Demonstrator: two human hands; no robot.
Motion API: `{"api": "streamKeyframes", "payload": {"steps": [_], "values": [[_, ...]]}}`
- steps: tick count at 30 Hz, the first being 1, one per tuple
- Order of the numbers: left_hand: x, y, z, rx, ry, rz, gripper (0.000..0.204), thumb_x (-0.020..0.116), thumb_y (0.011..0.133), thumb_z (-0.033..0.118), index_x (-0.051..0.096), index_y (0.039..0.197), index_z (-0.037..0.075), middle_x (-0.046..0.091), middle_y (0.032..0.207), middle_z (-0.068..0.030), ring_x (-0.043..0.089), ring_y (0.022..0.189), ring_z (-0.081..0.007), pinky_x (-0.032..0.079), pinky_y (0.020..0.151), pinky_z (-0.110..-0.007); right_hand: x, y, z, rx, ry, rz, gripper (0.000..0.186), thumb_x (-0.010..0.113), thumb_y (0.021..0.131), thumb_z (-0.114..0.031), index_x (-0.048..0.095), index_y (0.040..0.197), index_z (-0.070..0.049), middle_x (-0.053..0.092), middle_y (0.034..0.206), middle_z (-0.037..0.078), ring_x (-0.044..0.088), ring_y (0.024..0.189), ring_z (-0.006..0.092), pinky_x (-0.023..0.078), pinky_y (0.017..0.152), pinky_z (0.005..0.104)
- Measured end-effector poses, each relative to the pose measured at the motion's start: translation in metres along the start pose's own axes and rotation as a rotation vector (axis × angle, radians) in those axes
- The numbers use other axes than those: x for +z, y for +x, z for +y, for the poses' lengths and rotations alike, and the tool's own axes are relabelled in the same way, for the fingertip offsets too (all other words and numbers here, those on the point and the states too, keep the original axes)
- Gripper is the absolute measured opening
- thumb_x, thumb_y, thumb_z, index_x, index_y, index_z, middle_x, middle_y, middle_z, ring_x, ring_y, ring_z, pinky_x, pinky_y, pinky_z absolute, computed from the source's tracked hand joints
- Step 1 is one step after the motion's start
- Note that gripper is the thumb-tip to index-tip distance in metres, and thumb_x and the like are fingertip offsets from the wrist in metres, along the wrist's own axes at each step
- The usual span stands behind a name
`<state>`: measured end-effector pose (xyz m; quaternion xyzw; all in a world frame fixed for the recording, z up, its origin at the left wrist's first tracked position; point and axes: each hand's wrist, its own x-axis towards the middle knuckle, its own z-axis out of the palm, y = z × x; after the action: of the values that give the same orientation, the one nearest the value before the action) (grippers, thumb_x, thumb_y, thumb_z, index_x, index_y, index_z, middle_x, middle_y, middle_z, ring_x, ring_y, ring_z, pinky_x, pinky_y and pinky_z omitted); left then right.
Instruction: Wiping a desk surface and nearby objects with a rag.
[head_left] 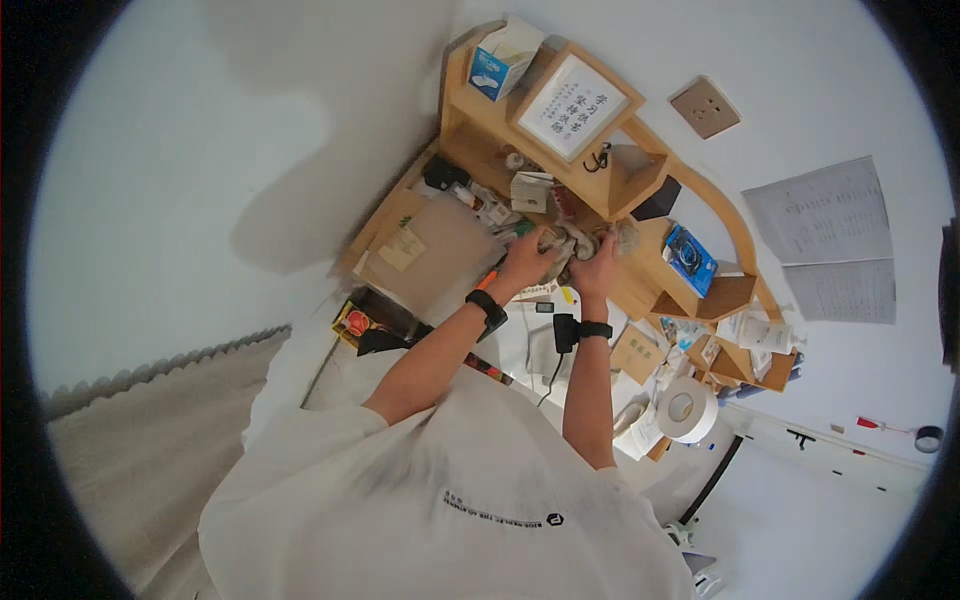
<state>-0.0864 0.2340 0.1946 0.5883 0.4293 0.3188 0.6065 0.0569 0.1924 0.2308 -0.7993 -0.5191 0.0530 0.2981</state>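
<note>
My left hand [525, 262] and my right hand [596, 262] are closed round a crumpled grey-beige bundle [568, 242], perhaps cloth, at the middle of the wooden desk shelving. Small packets [530, 192] and a dark pouch [445, 172] lie behind and left of my left hand. A translucent board or sheet [440, 250] with a yellow note is left of it. Below my hands are a white surface [525, 335] and a black adapter [565, 333] with a cable, beside my right wrist.
A framed sign [575, 105] and a tissue box [500, 62] sit on the upper shelf. A blue box [690, 258] is at right, with a large paper roll [688, 410] lower down. A curtain [150, 430] hangs at left; papers [820, 220] are on the wall.
</note>
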Motion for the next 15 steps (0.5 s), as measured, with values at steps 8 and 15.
{"api": "streamKeyframes", "payload": {"steps": [8,15], "values": [[-0.023,-0.005,0.016,0.262,-0.203,0.054,0.031,0.057,0.081,0.005,0.054,0.111,0.003,0.063,0.102,-0.0175,0.061,0.099,-0.0272,0.046,0.088,-0.036,0.001,-0.021,-0.033,-0.034,0.178,0.067,0.049,0.070,0.062,-0.006,0.051,0.107,-0.002,0.057,0.101,0.023,0.055,0.097,0.0449,0.046,0.083,0.0477],[-0.046,0.003,0.047,0.309,-0.356,0.067,0.040,0.053,0.085,0.004,0.048,0.124,0.006,0.057,0.119,-0.0161,0.055,0.110,-0.0253,0.041,0.095,-0.035,-0.018,-0.002,-0.093,-0.060,0.006,0.116,0.052,0.066,0.064,-0.001,0.047,0.112,-0.002,0.054,0.116,0.024,0.052,0.103,0.0473,0.047,0.083,0.0484]]}}
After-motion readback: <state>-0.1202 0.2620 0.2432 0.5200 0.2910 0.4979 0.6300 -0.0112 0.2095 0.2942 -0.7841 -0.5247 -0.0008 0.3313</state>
